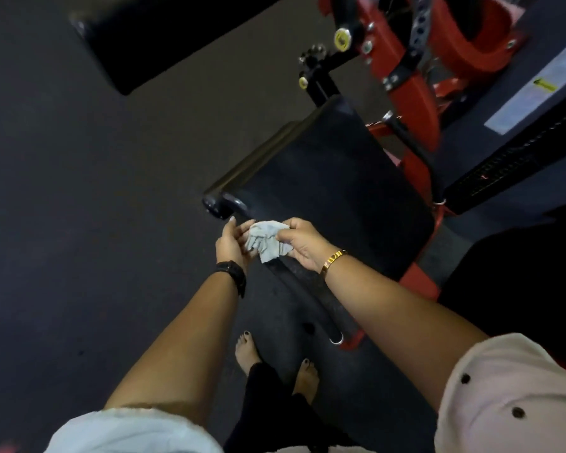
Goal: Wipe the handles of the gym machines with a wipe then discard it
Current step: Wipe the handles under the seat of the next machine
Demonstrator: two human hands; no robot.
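Note:
A crumpled pale grey wipe [266, 239] hangs between my two hands, just in front of a black padded seat [334, 188] of a red-framed gym machine. My right hand [303, 242] pinches the wipe's upper right part with curled fingers. My left hand [233, 242] is beside it with palm turned inward and fingers fairly straight, touching the wipe's left side. A black roller pad [239, 181] runs along the seat's left edge, its rounded end cap just above my left fingertips.
The red machine frame [419, 103] with yellow adjustment knobs rises at the upper right, next to a dark weight-stack housing [517, 152]. Another black pad [177, 37] lies at the top left. Dark rubber floor spreads to the left. My bare feet [275, 364] stand below.

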